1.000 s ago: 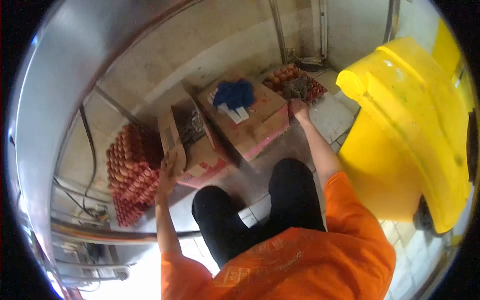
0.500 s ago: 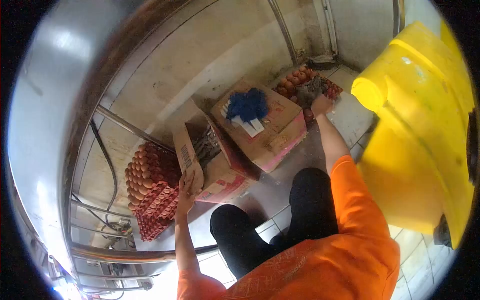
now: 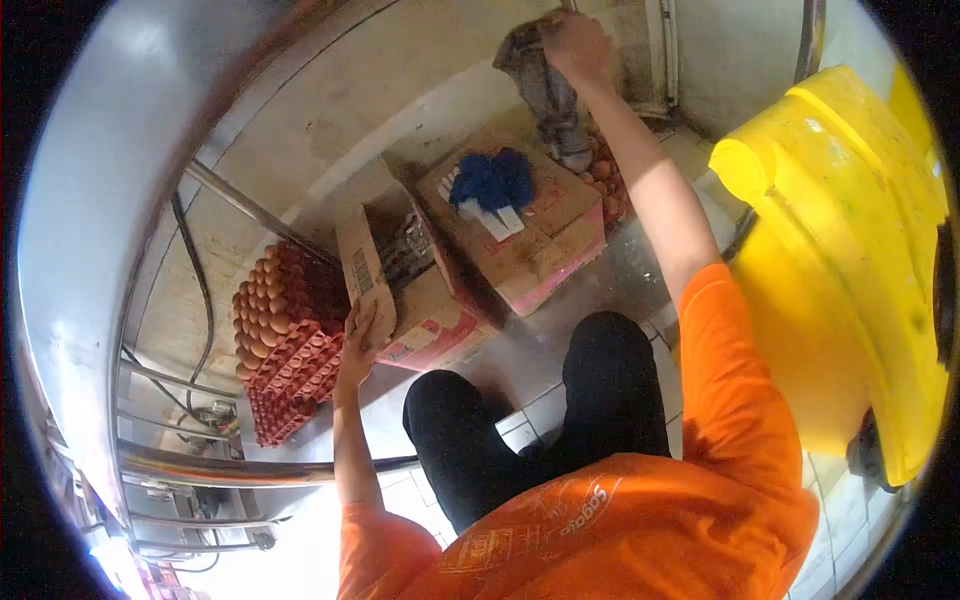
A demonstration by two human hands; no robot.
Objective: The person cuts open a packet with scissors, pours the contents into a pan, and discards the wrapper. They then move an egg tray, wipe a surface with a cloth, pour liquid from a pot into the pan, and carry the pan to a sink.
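My right hand (image 3: 580,50) is raised near the wall with a grey cloth (image 3: 540,85) gripped in it. The cloth hangs down, its lower end near the brown eggs (image 3: 602,170) at the back. Against the flap of an opened cardboard box (image 3: 430,330), my left hand (image 3: 360,345) rests with its fingers stretched out. Greyish contents (image 3: 405,245) show inside that box, too dim to make out. Beside it stands a second cardboard box (image 3: 550,260) with a dark blue mesh bundle (image 3: 492,180) and white strips (image 3: 495,222) on top.
Left of the open box, brown eggs (image 3: 262,310) sit on stacked red egg trays (image 3: 298,385). A big yellow plastic container (image 3: 810,270) stands at my right. Metal rails (image 3: 250,468) run along the left, and a stained wall (image 3: 400,90) is behind the boxes.
My right hand has lifted the grey cloth up from the eggs at the back, toward the wall. My left hand stays at the box flap. The view has shifted slightly.
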